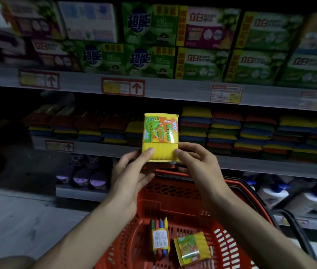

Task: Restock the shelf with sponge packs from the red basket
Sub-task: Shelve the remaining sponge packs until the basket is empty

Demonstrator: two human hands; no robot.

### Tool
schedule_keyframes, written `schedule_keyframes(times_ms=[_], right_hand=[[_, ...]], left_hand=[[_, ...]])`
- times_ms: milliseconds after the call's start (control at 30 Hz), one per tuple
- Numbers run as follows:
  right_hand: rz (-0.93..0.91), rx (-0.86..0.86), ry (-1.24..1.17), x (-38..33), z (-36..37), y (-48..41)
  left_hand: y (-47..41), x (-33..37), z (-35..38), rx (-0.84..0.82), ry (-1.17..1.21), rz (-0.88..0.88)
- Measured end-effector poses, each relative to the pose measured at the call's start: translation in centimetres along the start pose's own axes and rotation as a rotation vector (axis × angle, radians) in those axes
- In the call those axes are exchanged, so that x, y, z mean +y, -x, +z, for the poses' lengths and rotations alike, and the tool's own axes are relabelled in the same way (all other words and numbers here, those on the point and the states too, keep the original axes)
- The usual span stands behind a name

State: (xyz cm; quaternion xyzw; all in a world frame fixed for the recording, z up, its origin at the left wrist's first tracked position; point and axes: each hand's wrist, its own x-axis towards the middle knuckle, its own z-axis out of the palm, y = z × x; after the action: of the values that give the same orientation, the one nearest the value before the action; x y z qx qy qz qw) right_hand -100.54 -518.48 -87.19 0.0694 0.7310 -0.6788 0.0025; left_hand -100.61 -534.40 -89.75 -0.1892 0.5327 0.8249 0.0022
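Yellow pack (160, 133) upright before shelf (250, 164); we pinch its lower corners, left hand (132, 171) and right hand (198, 166), thumbs on front. Red basket (173, 191) below holds two more packs (192, 247).

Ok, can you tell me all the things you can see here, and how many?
held sponge pack: one, yellow with a green and orange label, in front of the middle shelf
upright sponge pack: one, multicoloured with a white label, in the basket
lying sponge pack: one, yellow and green, in the basket beside it
red basket: one, red, below the hands
shelf sponges: many stacks, red, yellow, blue, green, middle shelf
boxes: many, mostly green, top shelf
price tags: several, red-framed, shelf edges
purple lids: a few, lower shelf, left
left hand: pinches the held pack's lower left
right hand: pinches its lower right
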Motion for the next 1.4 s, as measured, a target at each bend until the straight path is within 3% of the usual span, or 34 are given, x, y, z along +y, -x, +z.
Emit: schedule_keyframes(times_ms=[467,733,900,1400], right_hand=[[-0.178,-0.123,-0.006,-0.7,2.1,-2.1],[0.018,0.159,0.018,0.7,0.4,-4.5],[0.171,0.187,-0.042,1.3,-1.0,-5.7],[0.192,0.236,-0.223,0.7,-2.0,-8.1]], left_hand=[[-4.1,2.5,2.3,0.102,0.164,-0.019],[-6.0,3.4,3.8,0.131,0.165,-0.068],[-7.0,3.3,5.0,0.193,0.104,-0.013],[-7.2,3.3,7.4,0.249,0.044,0.043]])
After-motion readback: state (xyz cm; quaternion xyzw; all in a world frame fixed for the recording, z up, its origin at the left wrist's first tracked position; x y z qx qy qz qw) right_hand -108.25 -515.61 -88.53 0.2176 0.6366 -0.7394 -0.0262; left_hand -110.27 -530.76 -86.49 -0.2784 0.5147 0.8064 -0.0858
